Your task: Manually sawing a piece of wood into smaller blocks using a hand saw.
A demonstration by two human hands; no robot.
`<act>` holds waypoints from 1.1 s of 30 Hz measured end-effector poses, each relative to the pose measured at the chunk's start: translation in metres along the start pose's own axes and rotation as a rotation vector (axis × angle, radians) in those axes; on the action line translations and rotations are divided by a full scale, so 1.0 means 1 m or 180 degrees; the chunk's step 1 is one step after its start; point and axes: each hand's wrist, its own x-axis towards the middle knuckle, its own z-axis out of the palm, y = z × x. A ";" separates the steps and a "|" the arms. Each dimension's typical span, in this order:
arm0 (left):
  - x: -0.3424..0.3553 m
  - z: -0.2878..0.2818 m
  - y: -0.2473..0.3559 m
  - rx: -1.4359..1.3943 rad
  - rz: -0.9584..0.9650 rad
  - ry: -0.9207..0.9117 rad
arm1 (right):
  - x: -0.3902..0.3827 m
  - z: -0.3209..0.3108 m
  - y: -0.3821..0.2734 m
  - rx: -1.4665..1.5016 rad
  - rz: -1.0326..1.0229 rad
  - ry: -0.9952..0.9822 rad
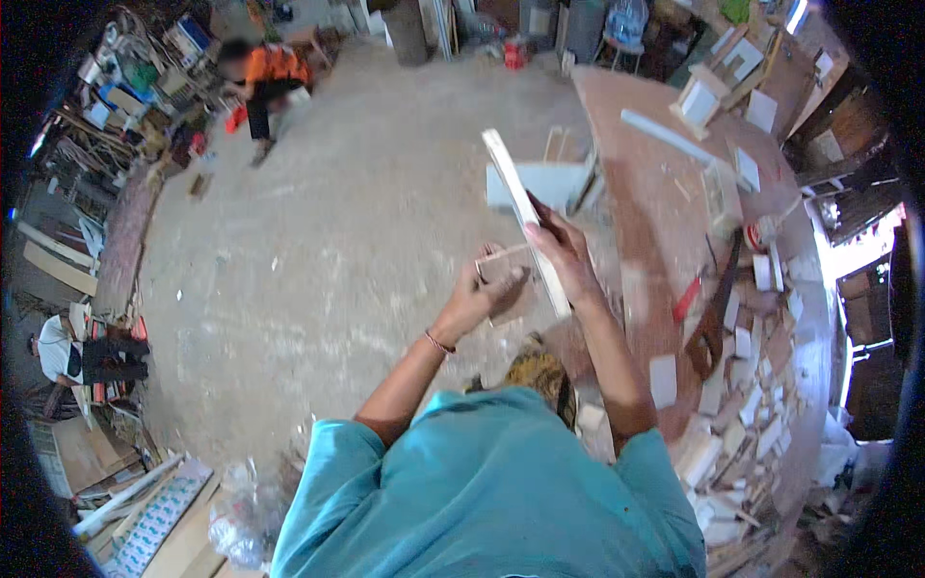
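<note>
In front of my body my right hand [567,258] grips a long, narrow wooden board [513,183], held on edge with its pale side up and tilted away to the left. My left hand [467,303] is closed on a small flat wooden piece [504,264], thumb on top and fingers at its left edge. The small piece's right end is close to the long board; whether the two touch I cannot tell. Beyond the hands a pale panel [540,183] stands low by the wooden sheet's edge.
On my right a large brown wooden sheet [636,193] carries a handsaw [713,332], a red-handled tool [687,299] and many offcuts [752,405]. A person in orange [275,67] crouches far left; another in white [60,347] is at the left. Planks [145,501] lie lower left.
</note>
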 end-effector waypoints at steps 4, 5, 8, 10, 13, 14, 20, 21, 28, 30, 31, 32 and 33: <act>-0.042 -0.005 0.001 0.0214 -0.0054 -0.0099 | -0.036 0.012 0.007 -0.0340 0.0026 -0.0202; -0.049 -0.007 -0.005 0.0314 -0.0238 -0.0297 | -0.043 0.013 0.010 -0.0439 0.0226 -0.0255; -0.064 -0.003 -0.025 0.1108 0.0082 -0.0215 | -0.063 0.010 0.016 -0.0691 0.0434 -0.0368; -0.075 0.005 -0.033 0.1439 0.0254 -0.0175 | -0.078 0.002 0.024 -0.0824 0.0459 -0.0393; -0.090 0.028 -0.047 0.1895 0.0458 -0.0145 | -0.104 -0.016 0.034 -0.0918 0.0382 -0.0252; -0.092 0.036 -0.053 0.2010 0.0508 -0.0107 | -0.113 -0.021 0.036 -0.1330 0.0263 -0.0135; -0.100 0.085 -0.065 0.2403 0.0871 0.0108 | -0.181 -0.033 -0.003 -0.2101 -0.0120 -0.0281; -0.101 0.092 -0.071 0.2738 0.0627 0.0150 | -0.177 -0.038 -0.003 -0.2026 -0.0200 -0.0112; -0.100 0.109 -0.074 0.2559 0.0787 0.0160 | -0.201 -0.046 -0.015 -0.2355 -0.0294 -0.0125; -0.102 0.115 -0.077 0.3008 0.0966 0.0292 | -0.194 -0.056 -0.002 -0.2237 -0.0180 -0.0063; -0.098 0.118 -0.084 0.3316 0.0871 0.0413 | -0.184 -0.063 0.004 -0.2137 -0.0085 0.0016; -0.103 0.131 -0.071 0.3303 0.0970 0.0483 | -0.175 -0.072 0.006 -0.1544 0.0160 -0.0039; -0.101 0.132 -0.075 0.3309 0.0978 0.0465 | -0.173 -0.080 0.019 -0.1422 0.0407 -0.0093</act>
